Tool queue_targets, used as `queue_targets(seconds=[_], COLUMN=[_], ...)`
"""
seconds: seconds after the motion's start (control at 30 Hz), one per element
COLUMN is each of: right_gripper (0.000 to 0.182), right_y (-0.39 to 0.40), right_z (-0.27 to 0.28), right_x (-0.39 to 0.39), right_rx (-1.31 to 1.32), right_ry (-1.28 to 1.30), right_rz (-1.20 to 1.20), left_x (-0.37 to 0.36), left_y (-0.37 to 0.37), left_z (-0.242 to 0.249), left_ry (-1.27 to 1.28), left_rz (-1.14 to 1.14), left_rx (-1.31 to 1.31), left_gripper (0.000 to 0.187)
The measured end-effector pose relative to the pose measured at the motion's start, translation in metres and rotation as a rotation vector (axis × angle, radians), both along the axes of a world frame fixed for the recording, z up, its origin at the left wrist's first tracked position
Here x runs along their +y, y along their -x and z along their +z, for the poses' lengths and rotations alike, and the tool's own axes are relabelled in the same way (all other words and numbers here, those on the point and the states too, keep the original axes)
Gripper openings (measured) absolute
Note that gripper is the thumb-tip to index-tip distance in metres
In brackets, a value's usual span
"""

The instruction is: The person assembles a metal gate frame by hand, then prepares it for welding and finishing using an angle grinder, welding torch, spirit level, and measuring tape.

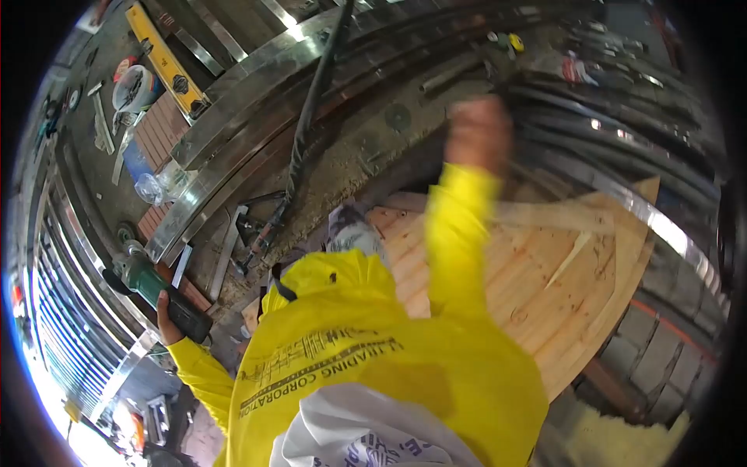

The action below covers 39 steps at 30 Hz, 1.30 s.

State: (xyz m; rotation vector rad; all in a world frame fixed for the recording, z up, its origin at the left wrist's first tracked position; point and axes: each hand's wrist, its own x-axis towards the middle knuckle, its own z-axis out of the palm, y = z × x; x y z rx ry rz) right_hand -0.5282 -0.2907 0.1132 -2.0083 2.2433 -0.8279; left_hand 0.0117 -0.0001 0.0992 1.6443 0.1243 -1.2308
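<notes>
On the left of the head view, my left hand [166, 321] is closed around the dark rear body of a green-and-black angle grinder [148, 282]. Its head points up and to the left, beside metal bars. My right hand [480, 132] is raised at the upper middle, smeared by motion, so its fingers cannot be made out. Below that hand and its yellow sleeve lies a pale wooden board [513, 288] with a curved edge. The sleeve covers part of the board.
A yellow spirit level [166, 64] and a white bucket [134, 88] are at the upper left. A thick black cable [313, 117] crosses long metal tubes [222, 167]. More metal bars [622, 159] lie at right, above grey paving blocks [652, 350]. A yellow tape measure [516, 42] sits at the top.
</notes>
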Motion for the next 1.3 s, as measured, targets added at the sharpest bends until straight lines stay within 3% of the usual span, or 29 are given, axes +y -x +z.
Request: queue_targets(seconds=[0.1,0.17,0.2,0.23,0.27,0.33,0.37,0.4,0.43,0.47,0.5,0.53,0.57,0.6,0.7,0.77,0.83,0.97,1.0,1.1,1.23,1.3], right_gripper=[0.032,0.036,0.041,0.045,0.042,0.034,0.022,0.017,0.016,0.021,0.022,0.017,0.017,0.019,0.018,0.013,0.012,0.021,0.017,0.019,0.023,0.022], right_y=[-0.007,-0.001,-0.015,-0.029,-0.023,-0.018,-0.029,-0.075,-0.116,-0.143,-0.18,-0.213,-0.238,-0.253,-0.288,-0.294,-0.304,-0.324,-0.323,-0.347,-0.356,-0.358], right_z=[0.049,0.066,0.051,0.036,0.047,0.047,0.023,0.0,0.0,-0.038,-0.067,-0.063,-0.078,-0.055,-0.097,-0.082,-0.062,-0.048,-0.017,-0.031,-0.026,-0.031], right_x=[0.016,0.045,0.056,0.068,0.093,0.098,0.091,0.092,0.093,0.109,0.127,0.144,0.161,0.164,0.193,0.189,0.193,0.213,0.21,0.242,0.248,0.251], right_rx=[-0.822,-1.389,-0.602,0.206,-0.391,-1.627,-1.465,-1.222,-0.693,-0.709,-0.914,-1.271,-1.337,-1.381,-1.283,-1.234,-1.269,-1.166,-0.948,-0.787,-0.739,-0.782], right_ry=[-0.364,-0.564,-0.528,-0.382,-0.525,-0.342,-0.272,-0.413,-0.354,-0.551,-0.785,-1.136,-1.222,-1.427,-1.269,-1.301,-1.407,-1.211,-1.183,-0.586,-0.472,-0.535], right_rz=[0.068,0.048,0.212,0.182,0.273,0.641,0.74,0.364,0.434,0.626,0.736,0.697,0.881,0.901,0.878,0.731,0.547,0.462,0.553,0.541,0.607,0.578], left_x=[-0.011,-0.03,-0.036,-0.038,-0.021,-0.01,-0.013,-0.021,-0.027,-0.04,-0.054,-0.058,-0.068,-0.076,-0.084,-0.077,-0.079,-0.065,-0.063,-0.058,-0.053,-0.052], left_y=[0.013,0.033,0.04,0.047,0.028,0.031,0.034,0.042,0.057,0.075,0.091,0.096,0.104,0.112,0.11,0.09,0.095,0.065,0.061,0.049,0.033,0.034], left_z=[0.004,0.005,0.008,0.011,0.002,-0.026,-0.021,-0.02,-0.016,0.002,0.017,0.013,0.017,0.023,0.019,-0.02,-0.004,-0.032,-0.034,-0.034,-0.048,-0.045], left_ry=[-0.032,0.104,0.144,0.192,0.146,0.239,0.273,0.338,0.378,0.384,0.381,0.416,0.453,0.453,0.486,0.48,0.456,0.472,0.485,0.419,0.393,0.377], left_rz=[0.019,0.102,0.074,0.074,0.047,0.086,0.036,0.075,0.104,0.141,0.18,0.227,0.296,0.33,0.405,0.466,0.489,0.507,0.517,0.497,0.489,0.476], left_rx=[0.025,-0.095,-0.095,-0.105,-0.139,-0.201,-0.221,-0.235,-0.235,-0.276,-0.307,-0.31,-0.324,-0.331,-0.37,-0.426,-0.392,-0.292,-0.265,-0.247,-0.196,-0.224], left_gripper=[0.039,0.036,0.036,0.036,0.037,0.038,0.038,0.036,0.035,0.034,0.033,0.034,0.031,0.03,0.028,0.033,0.035,0.036,0.036,0.032,0.036,0.035])
